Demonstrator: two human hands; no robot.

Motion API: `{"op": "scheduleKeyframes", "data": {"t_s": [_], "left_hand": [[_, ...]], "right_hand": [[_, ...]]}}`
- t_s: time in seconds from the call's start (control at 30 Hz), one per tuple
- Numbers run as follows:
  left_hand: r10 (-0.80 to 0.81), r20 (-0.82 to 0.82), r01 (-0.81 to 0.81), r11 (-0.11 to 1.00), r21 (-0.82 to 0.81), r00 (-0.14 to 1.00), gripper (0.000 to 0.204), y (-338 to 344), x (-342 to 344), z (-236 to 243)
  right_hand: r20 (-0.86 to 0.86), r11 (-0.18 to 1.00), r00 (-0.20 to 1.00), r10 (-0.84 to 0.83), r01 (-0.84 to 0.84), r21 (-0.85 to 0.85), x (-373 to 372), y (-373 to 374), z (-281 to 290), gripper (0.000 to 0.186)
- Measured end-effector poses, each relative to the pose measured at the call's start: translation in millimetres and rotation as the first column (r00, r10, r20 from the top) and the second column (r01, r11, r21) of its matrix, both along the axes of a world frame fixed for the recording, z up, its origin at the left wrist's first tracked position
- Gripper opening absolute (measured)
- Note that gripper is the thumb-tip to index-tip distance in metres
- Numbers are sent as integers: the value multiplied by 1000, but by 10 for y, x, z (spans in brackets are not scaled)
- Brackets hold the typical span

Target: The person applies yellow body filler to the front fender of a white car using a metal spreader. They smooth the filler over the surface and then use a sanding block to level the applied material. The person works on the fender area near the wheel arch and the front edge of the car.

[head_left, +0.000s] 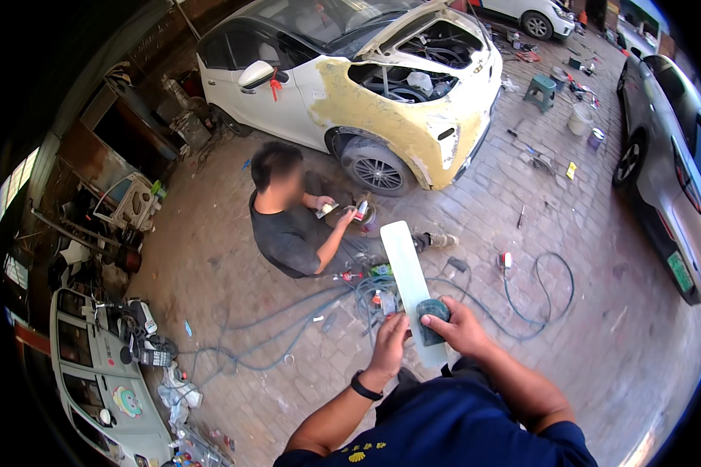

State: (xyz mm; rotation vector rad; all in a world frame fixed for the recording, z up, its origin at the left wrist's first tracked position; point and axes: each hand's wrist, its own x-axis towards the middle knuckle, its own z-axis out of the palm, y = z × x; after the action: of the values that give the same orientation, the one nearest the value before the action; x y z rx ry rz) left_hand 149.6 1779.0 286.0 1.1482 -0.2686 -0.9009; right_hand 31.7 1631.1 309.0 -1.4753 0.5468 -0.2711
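A long, pale, flat strip (403,257) with rounded ends reaches forward from in front of my body. My left hand (391,346), with a black band on its wrist, has its fingers closed on the strip's left edge near the close end. On the strip's face lies a dark green, roughly round pad (433,321); it looks like a sanding pad. My right hand (458,325) grips this pad from the right, thumb across it, and presses it against the strip.
Ahead, a person (288,218) sits by the wheel of a white car (397,117) with yellowish filler, holding small items. Blue-grey hoses (288,350) cross the brick floor. A grey car (670,156) stands right, a small van (93,381) left, a green stool (540,92) farther off.
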Motion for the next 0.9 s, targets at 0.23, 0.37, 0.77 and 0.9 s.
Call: {"op": "scheduleKeyframes", "data": {"t_s": [0.23,0.37,0.77,0.9], "left_hand": [[-49,252,10,988,154,967,40,-739,-45,-561],[-270,233,188,928,321,934,44,-1250,323,-376],[-646,-181,656,642,396,741,25,-2559,1242,-277],[-361,-112,374,833,408,926,29,-3008,1673,-597]], "right_hand": [[-13,970,993,-119,119,211,-252,-576,-619,25],[46,808,942,-333,260,529,-174,-1257,-720,30],[-37,791,926,-376,342,508,794,-3164,-921,35],[-39,707,846,-532,469,529,1127,-3703,-1245,32]]}}
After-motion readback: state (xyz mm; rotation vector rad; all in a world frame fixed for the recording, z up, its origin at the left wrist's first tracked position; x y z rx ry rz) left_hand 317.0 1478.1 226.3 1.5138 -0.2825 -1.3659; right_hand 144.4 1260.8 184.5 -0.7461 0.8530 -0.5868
